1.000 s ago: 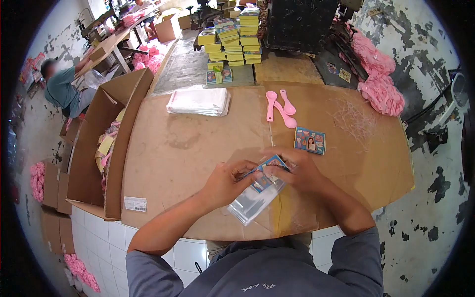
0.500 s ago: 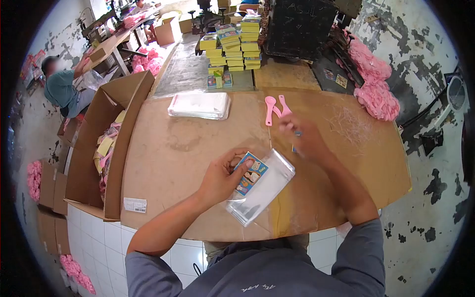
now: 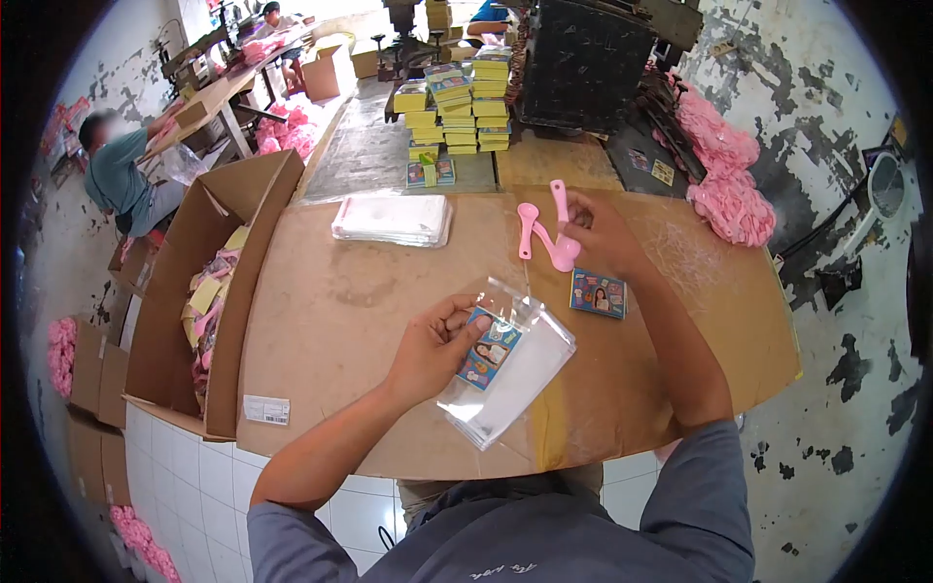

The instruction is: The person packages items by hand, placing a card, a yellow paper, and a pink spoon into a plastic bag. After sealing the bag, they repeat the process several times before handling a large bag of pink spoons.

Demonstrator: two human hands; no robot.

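Observation:
My left hand [image 3: 428, 352] is closed on a blue printed card [image 3: 492, 354], thumb on top, together with the open end of a clear plastic bag. Other clear bags [image 3: 520, 384] lie beneath it in a slanted stack. My right hand [image 3: 603, 233] pinches a pink spoon [image 3: 560, 202], whose handle points away from me. Its lower part overlaps other pink plastic at the table. Just left of it lies a smaller pink spoon [image 3: 527, 229]. Near my right wrist sits a small stack of blue cards [image 3: 598, 294].
A pile of clear bags [image 3: 391, 220] lies on the cardboard-covered table [image 3: 330, 330]. Tall card stacks [image 3: 452, 107] stand at the back. At left is an open carton [image 3: 248, 321] of packed items. Pink bundles [image 3: 734, 209] hang at right. A person [image 3: 126, 170] sits at far left.
My right hand has moved slightly up and right, and now grips a pink spoon. The small card stack below it has come into view. My left hand still holds a card at the bag.

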